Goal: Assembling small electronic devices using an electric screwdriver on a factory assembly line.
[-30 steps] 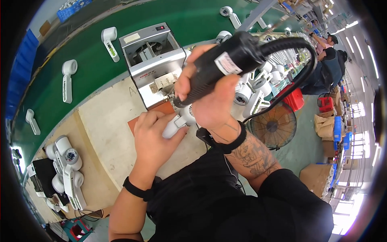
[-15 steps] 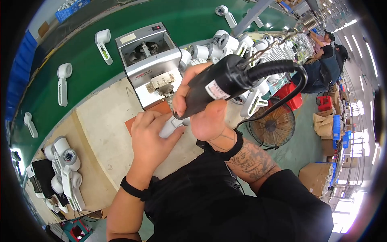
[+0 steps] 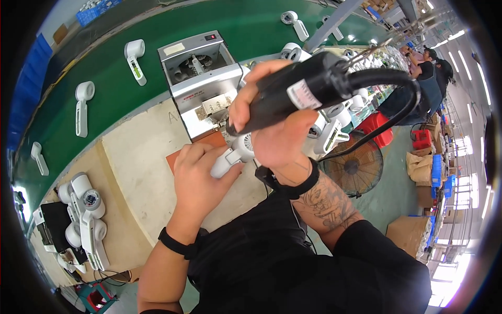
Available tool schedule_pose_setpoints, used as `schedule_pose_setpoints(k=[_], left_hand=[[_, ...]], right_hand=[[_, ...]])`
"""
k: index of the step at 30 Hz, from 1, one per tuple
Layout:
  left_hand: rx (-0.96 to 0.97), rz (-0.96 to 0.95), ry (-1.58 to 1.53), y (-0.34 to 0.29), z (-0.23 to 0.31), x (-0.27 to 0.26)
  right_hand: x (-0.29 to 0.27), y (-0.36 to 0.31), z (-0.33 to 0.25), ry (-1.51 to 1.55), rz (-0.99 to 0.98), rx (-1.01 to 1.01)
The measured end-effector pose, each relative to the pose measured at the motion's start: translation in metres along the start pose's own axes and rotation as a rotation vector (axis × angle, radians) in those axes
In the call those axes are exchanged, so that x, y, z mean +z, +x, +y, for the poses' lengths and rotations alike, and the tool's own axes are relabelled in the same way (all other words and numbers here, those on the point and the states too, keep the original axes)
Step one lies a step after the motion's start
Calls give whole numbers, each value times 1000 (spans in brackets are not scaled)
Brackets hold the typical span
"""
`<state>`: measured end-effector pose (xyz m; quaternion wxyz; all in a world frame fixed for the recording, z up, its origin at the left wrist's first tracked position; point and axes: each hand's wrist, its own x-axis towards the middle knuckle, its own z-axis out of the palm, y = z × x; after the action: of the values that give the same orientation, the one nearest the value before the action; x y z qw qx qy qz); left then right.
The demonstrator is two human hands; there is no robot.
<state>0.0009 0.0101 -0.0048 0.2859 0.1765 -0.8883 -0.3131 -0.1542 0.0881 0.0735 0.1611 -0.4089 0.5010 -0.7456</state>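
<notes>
My right hand (image 3: pixel 281 140) is wrapped round a black electric screwdriver (image 3: pixel 273 98) with a white label. A thick black cable runs from the tool's back end. Its tip is hidden behind its body and my fingers. Below it, my left hand (image 3: pixel 197 171) grips a small white handheld fan (image 3: pixel 243 147) by the handle, with the round grille end showing between my hands. Just beyond my hands stands a grey screw feeder machine (image 3: pixel 205 86) with an open top. An orange-brown mat (image 3: pixel 213 139) lies under the work on the pale bench.
A green conveyor belt (image 3: pixel 112 63) curves along the far side, carrying several white handheld fans. More are piled at the right, and a cluster of fan parts (image 3: pixel 83 209) sits at the left. A large floor fan (image 3: pixel 353 165) stands at the right. People work in the distance.
My right hand has lifted the screwdriver up and to the right, off the handheld fan, uncovering its round grille. My left hand has shifted slightly right with the fan.
</notes>
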Motion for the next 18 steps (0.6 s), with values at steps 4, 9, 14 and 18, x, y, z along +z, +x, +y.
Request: schedule_pose_setpoints(k=[4, 9, 14, 18], left_hand=[[1, -13, -5, 1, 0, -2], [1, -9, -1, 2, 2, -2], [1, -10, 17, 1, 3, -1], [6, -12, 16, 0, 2, -1]], right_hand=[[9, 22, 13, 54, -28, -54], [17, 18, 28, 68, 30, -70], [15, 13, 18, 38, 70, -96], [-1, -3, 6, 93, 26, 16]])
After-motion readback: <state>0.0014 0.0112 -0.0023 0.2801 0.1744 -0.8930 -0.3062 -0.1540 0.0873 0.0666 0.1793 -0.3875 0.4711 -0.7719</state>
